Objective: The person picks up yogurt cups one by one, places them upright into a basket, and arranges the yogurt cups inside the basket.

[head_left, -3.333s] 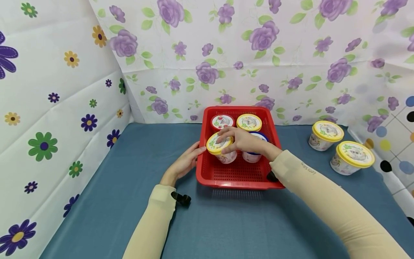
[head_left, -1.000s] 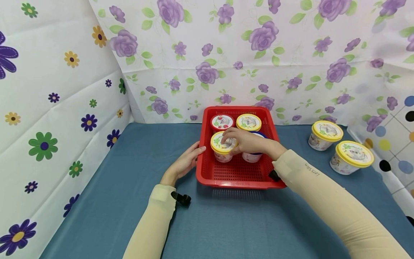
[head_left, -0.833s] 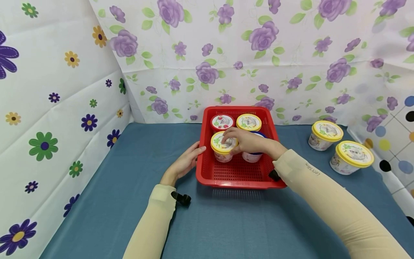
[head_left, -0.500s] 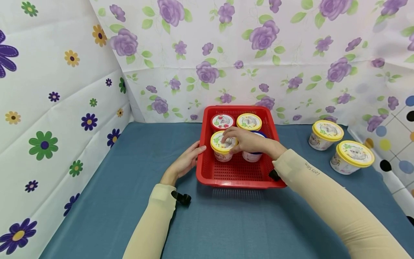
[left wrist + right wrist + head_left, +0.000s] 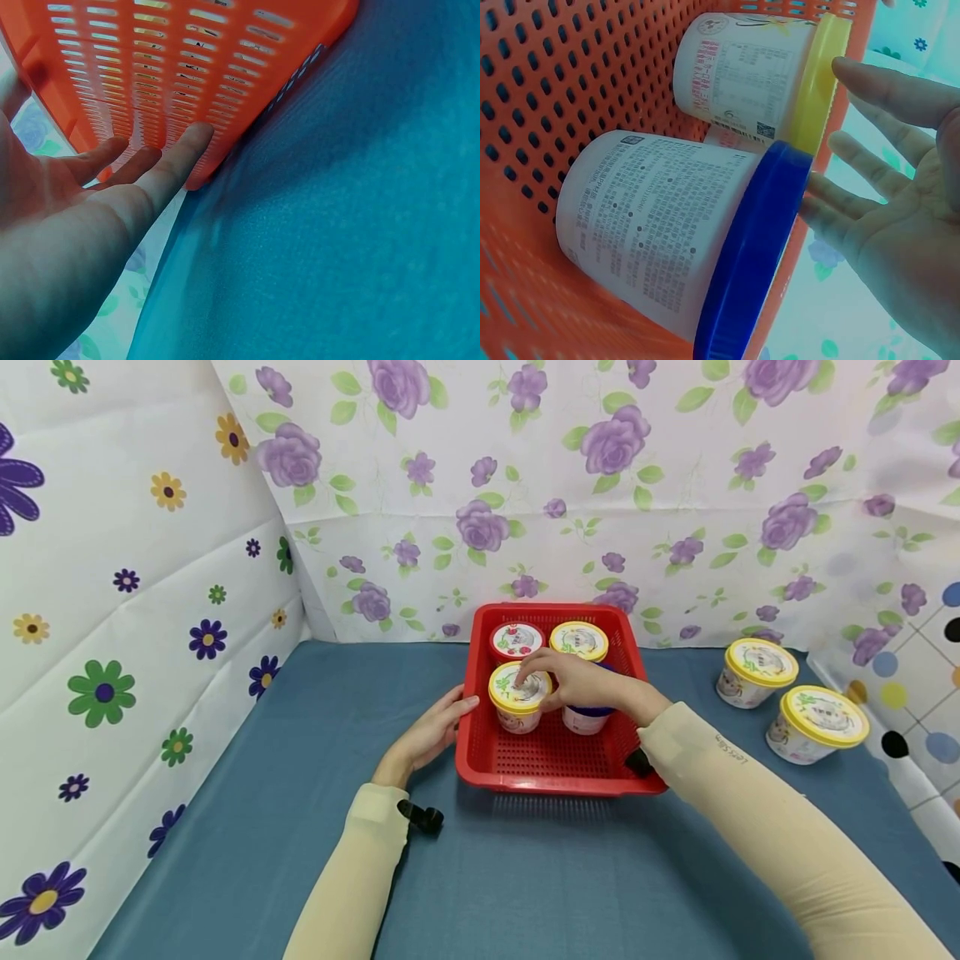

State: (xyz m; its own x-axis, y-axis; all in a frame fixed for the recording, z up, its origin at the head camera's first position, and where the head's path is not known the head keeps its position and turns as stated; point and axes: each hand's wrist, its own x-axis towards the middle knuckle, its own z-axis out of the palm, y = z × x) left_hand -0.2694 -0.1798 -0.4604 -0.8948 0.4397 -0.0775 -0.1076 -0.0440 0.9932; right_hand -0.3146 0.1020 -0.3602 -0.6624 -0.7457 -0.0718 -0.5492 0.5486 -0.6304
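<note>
In the red basket (image 5: 558, 786), the front yellow-lidded tub (image 5: 510, 697), earlier tilted, stood upright, seemingly placed; my loosely spread right hand (image 5: 576, 680) gripped nothing.

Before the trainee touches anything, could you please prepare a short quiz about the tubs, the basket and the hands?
1. How many tubs stand in the red basket?
2. True or false: the two tubs to the basket's right both have yellow lids.
3. Choose one: the thumb of the right grip is at the edge of a lid that is A) red, B) blue, C) yellow.
Key: 1. Four. 2. True. 3. C.
</note>
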